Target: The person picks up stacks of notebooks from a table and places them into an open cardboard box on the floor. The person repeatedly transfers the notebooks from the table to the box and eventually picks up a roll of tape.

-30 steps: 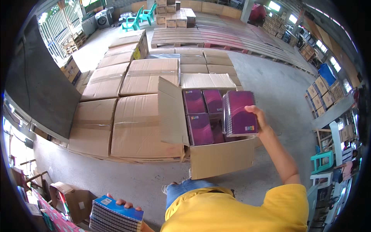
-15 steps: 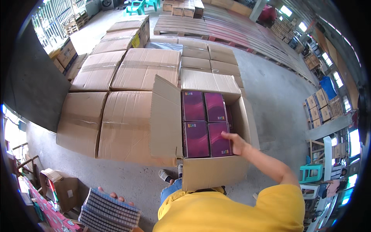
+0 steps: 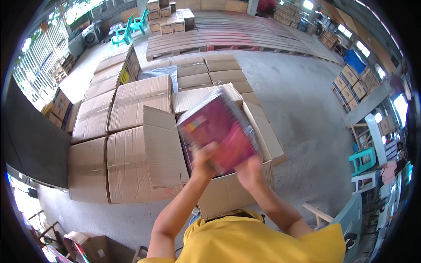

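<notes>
Both my hands hold a purple-covered bundle of notebooks (image 3: 219, 127), tilted and blurred by motion, above an open cardboard carton (image 3: 228, 193). My left hand (image 3: 205, 160) grips its near left part, the thumb lying on the cover. At the near right corner is my right hand (image 3: 250, 172), its fingers partly hidden beneath the bundle. A strip of another purple bundle (image 3: 187, 153) shows inside the carton on the left. The held bundle hides most of the carton's inside. The carton's flaps are folded outward.
Large taped cartons (image 3: 131, 149) stand against the open carton's left side, with more cartons (image 3: 193, 74) behind. A long wooden pallet platform (image 3: 228, 30) lies at the back. Stools (image 3: 363, 161) and stacked boxes (image 3: 351, 87) are at the right. A grey panel (image 3: 35, 140) stands far left.
My left hand has come up from the lower left with the notebook bundle it held, now over the carton. My right hand has left the bundles inside and joined it. The view has shifted.
</notes>
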Motion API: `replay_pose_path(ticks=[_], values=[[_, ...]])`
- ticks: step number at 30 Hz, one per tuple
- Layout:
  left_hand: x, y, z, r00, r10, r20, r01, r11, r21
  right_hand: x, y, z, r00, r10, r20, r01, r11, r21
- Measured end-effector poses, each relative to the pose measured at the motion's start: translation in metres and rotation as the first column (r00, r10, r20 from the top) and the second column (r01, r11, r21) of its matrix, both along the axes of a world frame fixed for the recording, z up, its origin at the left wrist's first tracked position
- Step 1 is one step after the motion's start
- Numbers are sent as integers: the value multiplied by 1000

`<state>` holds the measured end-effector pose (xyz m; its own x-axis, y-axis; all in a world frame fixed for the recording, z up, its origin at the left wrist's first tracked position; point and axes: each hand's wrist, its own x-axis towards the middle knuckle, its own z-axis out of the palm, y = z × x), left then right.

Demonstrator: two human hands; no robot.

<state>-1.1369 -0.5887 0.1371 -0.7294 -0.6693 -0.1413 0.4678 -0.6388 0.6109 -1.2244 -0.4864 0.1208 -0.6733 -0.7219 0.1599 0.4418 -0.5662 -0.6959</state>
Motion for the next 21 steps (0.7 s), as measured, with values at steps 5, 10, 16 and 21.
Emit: replay_pose_path(ticks=[5,10,16,21], values=[[-109,-17,-27,984,-164,-74,128,928,-350,-67,-15,-18,966,-143,214,129,989,79],[-71,-38,-88,628,442,640,710,11,-704,-102,-29,-75,831,-392,395,337,919,203],[-38,-30,-107,517,576,633,815,-104,-570,-135,-56,-132,755,-413,509,257,901,349],[-36,-32,-104,512,585,628,816,-105,-568,-153,-59,-162,869,-304,391,5,794,607]])
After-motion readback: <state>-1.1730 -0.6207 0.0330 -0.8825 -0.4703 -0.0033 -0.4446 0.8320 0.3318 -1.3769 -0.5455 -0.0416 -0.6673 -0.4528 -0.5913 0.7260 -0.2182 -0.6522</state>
